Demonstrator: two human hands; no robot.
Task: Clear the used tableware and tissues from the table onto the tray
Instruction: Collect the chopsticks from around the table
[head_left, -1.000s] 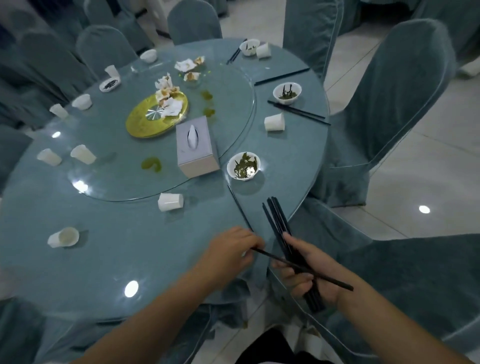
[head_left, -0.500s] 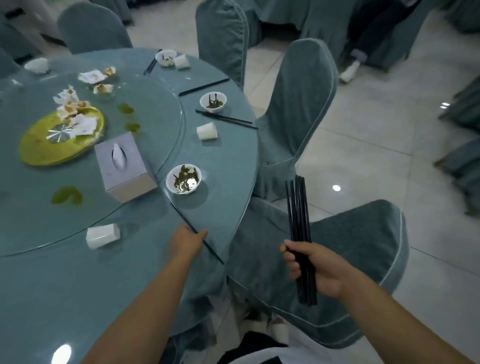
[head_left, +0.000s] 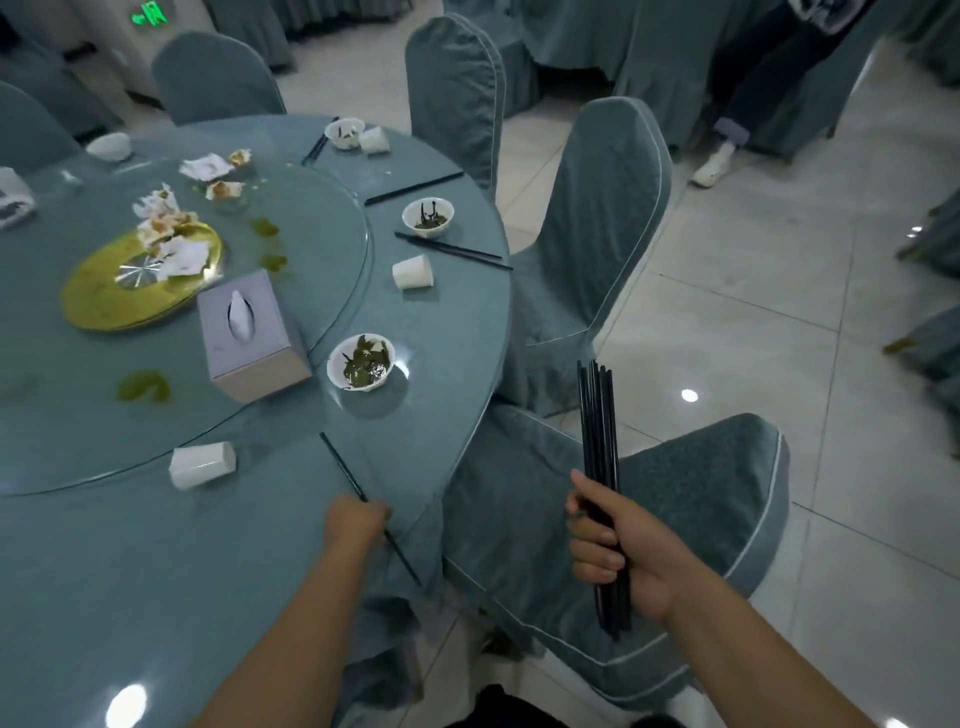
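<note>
One chopstick (head_left: 341, 466) lying at the table (head_left: 457, 332) edge is gripped by the curled left hand (head_left: 356, 522). A bundle of chopsticks (head_left: 597, 415) is clenched in the right hand (head_left: 615, 553). Lifting it into the bundle is likely called for next.

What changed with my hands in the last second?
The left hand passed one chopstick to the right hand's bundle of thin black chopsticks, then gripped the single black chopstick on the round teal table. The bundle swung away, upright. The grey tissue box and white bowl stayed.
</note>
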